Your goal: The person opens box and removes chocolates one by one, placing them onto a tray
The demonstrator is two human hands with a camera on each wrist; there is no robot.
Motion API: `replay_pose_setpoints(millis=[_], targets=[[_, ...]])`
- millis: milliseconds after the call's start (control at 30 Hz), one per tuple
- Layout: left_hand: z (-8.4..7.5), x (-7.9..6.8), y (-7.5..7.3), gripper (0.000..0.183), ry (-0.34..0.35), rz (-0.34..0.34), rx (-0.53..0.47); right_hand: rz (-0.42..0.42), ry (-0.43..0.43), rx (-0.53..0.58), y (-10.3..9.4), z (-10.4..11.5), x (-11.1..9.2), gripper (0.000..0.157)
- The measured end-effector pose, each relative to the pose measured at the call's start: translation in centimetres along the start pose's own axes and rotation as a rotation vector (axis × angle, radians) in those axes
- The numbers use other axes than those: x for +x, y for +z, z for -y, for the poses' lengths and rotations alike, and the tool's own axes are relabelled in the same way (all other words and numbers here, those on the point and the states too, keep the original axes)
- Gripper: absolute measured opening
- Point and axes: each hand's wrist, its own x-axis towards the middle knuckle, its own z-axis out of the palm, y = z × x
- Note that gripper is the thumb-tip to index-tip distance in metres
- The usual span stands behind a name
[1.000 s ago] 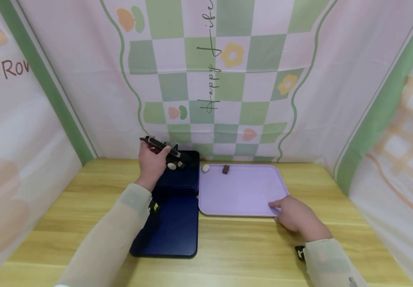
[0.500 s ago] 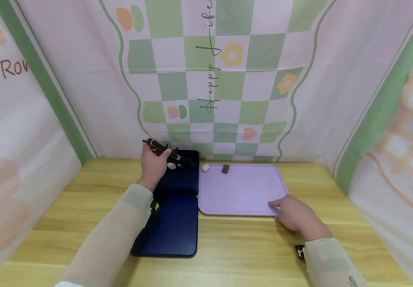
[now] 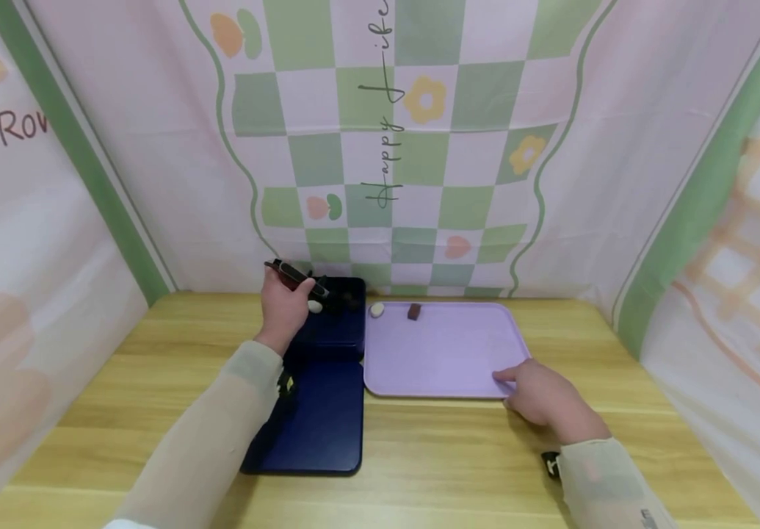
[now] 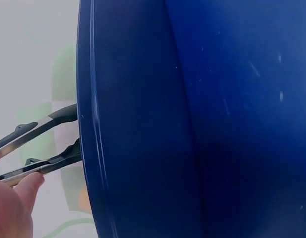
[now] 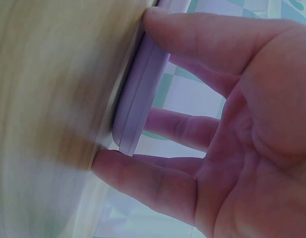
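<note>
My left hand [image 3: 283,312] holds black-and-silver tongs [image 3: 295,275] at the back of a dark blue box [image 3: 330,339]. In the left wrist view the arms of the tongs [image 4: 36,133] stand apart, and the box wall hides their tips. A white oval piece [image 3: 314,306] lies in the box beside the hand; darker things near the tips are hard to make out. My right hand [image 3: 547,397] grips the front right corner of a lilac tray [image 3: 446,356], thumb and fingers about its rim [image 5: 140,94]. On the tray sit a white round piece [image 3: 377,310] and a brown block [image 3: 414,311].
A flat dark blue panel [image 3: 320,422] lies in front of the box on the wooden table [image 3: 432,455]. The tray stands against the right side of the box. A patterned curtain [image 3: 419,162] rises just behind both.
My left hand has shifted slightly right, and the tongs have dipped lower into the box. The right hand and the tray keep their places.
</note>
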Motion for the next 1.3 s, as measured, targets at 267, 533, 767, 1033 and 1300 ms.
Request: replay_pose_setpoints(millis=[267,533,767,1033,1300], targets=[[-0.2,-0.3,-0.3,0.039,-0.012,-0.026,-0.006,-0.001,0.003,0.006,0.2,-0.1,0.1,0.046],[-0.4,-0.8,-0.2,0.037,-0.002,0.006,-0.008,-0.005,-0.01,-0.005,0.0,0.0,0.0,0.046],[-0.1,-0.7,0.0,0.039,0.006,-0.033,-0.011,-0.004,-0.009,-0.011,-0.1,0.1,0.0,0.045],[-0.5,-0.7,-1.1,0.051,-0.121,-0.079,-0.188,-0.002,-0.004,-0.017,0.0,0.0,0.0,0.045],[-0.1,-0.3,-1.9,0.058,-0.221,-0.16,-0.245,0.0,-0.005,-0.009,0.0,0.0,0.0,0.045]])
